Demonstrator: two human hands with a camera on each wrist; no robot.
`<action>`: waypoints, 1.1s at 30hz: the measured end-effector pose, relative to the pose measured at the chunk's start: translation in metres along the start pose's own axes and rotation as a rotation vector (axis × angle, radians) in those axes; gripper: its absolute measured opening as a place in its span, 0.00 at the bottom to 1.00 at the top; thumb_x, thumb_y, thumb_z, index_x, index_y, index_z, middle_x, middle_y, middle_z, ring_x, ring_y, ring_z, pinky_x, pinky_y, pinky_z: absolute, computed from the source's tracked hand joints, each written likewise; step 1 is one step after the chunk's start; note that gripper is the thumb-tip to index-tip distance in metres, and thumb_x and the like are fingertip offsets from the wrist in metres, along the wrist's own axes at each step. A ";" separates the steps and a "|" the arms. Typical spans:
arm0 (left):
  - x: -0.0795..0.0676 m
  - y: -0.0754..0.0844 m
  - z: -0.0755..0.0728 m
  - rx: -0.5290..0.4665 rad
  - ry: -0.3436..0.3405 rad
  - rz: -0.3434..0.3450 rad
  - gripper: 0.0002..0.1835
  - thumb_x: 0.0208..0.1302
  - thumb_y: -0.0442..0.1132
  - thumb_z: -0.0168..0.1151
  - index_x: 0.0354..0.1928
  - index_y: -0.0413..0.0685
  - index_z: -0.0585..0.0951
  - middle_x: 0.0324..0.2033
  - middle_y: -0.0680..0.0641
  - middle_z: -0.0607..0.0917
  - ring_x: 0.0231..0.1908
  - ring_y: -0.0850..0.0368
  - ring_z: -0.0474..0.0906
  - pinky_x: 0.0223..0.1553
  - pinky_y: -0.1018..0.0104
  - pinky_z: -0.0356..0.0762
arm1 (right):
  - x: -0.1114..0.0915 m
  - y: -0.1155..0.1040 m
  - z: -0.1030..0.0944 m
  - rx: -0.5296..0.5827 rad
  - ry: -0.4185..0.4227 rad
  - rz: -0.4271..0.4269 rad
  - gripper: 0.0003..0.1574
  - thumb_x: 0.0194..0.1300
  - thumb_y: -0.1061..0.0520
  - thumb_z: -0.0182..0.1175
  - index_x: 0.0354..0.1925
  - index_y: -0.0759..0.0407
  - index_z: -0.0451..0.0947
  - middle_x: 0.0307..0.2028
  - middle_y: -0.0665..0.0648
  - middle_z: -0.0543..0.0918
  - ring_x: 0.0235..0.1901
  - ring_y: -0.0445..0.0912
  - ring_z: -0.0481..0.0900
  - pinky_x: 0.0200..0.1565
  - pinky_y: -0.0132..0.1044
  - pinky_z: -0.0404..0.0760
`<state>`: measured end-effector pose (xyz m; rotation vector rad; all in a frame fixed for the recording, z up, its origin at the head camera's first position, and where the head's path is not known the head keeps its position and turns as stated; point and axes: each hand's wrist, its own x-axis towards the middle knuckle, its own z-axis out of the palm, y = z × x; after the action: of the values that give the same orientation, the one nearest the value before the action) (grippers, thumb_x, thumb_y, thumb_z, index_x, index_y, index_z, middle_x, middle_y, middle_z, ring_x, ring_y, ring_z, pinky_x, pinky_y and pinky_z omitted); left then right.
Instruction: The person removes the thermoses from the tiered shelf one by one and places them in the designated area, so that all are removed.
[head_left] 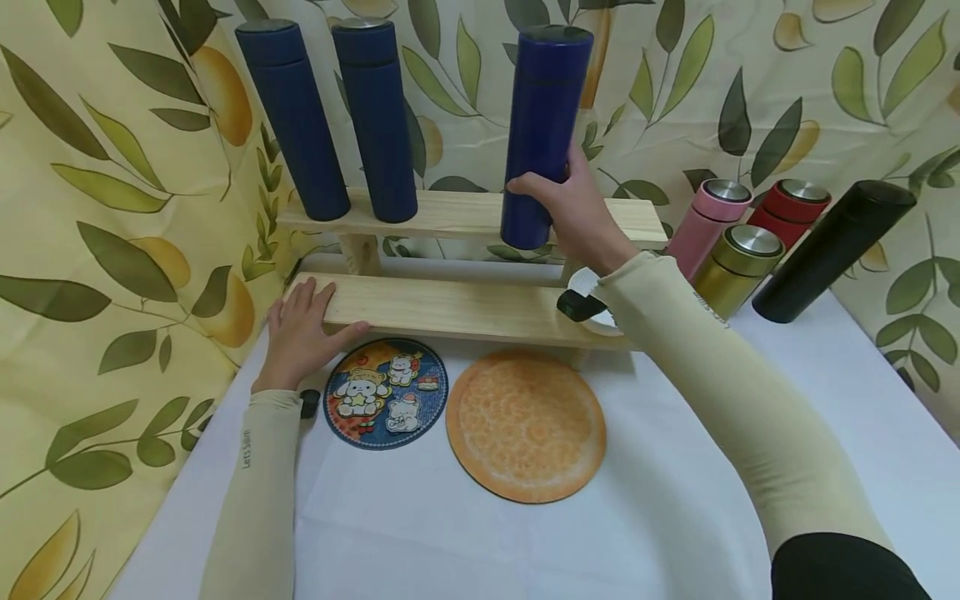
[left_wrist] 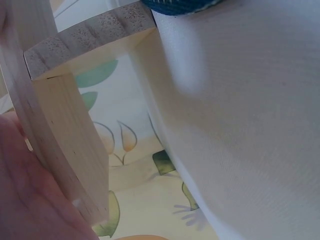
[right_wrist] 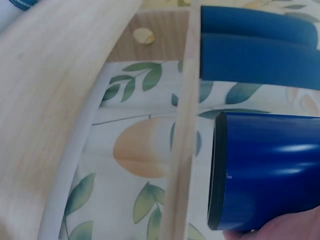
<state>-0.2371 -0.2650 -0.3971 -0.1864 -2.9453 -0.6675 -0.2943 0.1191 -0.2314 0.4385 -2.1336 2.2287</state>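
Observation:
My right hand grips a glossy blue thermos bottle near its lower end, at the right part of the upper wooden shelf. In the right wrist view the bottle's dark base appears slightly apart from the shelf edge. Farther left on that shelf, two matte dark-blue bottles stand upright, the outer one and the inner one. My left hand rests on the left end of the lower shelf, fingers extended; its palm side shows beside the wood.
At right stand a pink bottle, a red bottle, a gold bottle and a black bottle. A cartoon mat and an orange-brown round mat lie before the shelves. A white round thing is partly hidden by my right wrist.

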 end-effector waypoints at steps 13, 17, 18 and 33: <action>-0.001 -0.002 0.001 0.001 0.003 0.016 0.59 0.66 0.75 0.62 0.82 0.37 0.60 0.82 0.28 0.51 0.81 0.29 0.43 0.76 0.30 0.31 | -0.057 -0.009 -0.036 -0.008 0.036 -0.028 0.52 0.67 0.64 0.64 0.81 0.44 0.54 0.76 0.58 0.63 0.73 0.58 0.64 0.74 0.66 0.60; -0.001 -0.002 0.000 0.003 0.003 0.024 0.59 0.67 0.75 0.61 0.82 0.36 0.60 0.82 0.27 0.51 0.81 0.29 0.43 0.75 0.29 0.32 | -0.076 -0.012 -0.046 -0.010 0.058 -0.022 0.50 0.69 0.65 0.64 0.81 0.44 0.54 0.76 0.58 0.62 0.74 0.59 0.62 0.74 0.69 0.56; -0.001 -0.002 0.000 0.003 0.002 0.026 0.59 0.67 0.76 0.61 0.82 0.36 0.60 0.82 0.27 0.51 0.81 0.29 0.43 0.75 0.29 0.32 | -0.081 -0.014 -0.049 -0.006 0.066 -0.023 0.50 0.69 0.66 0.64 0.81 0.44 0.54 0.76 0.58 0.62 0.74 0.59 0.61 0.74 0.69 0.56; -0.001 0.000 -0.001 0.000 -0.007 0.031 0.58 0.68 0.76 0.60 0.82 0.36 0.60 0.82 0.27 0.51 0.81 0.29 0.43 0.75 0.29 0.32 | -0.144 -0.019 -0.078 0.000 0.185 0.017 0.55 0.73 0.64 0.66 0.83 0.37 0.49 0.80 0.56 0.57 0.77 0.60 0.55 0.76 0.71 0.49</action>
<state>-0.2363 -0.2656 -0.3964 -0.2349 -2.9426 -0.6635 -0.1665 0.2223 -0.2463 0.2048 -2.0518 2.1819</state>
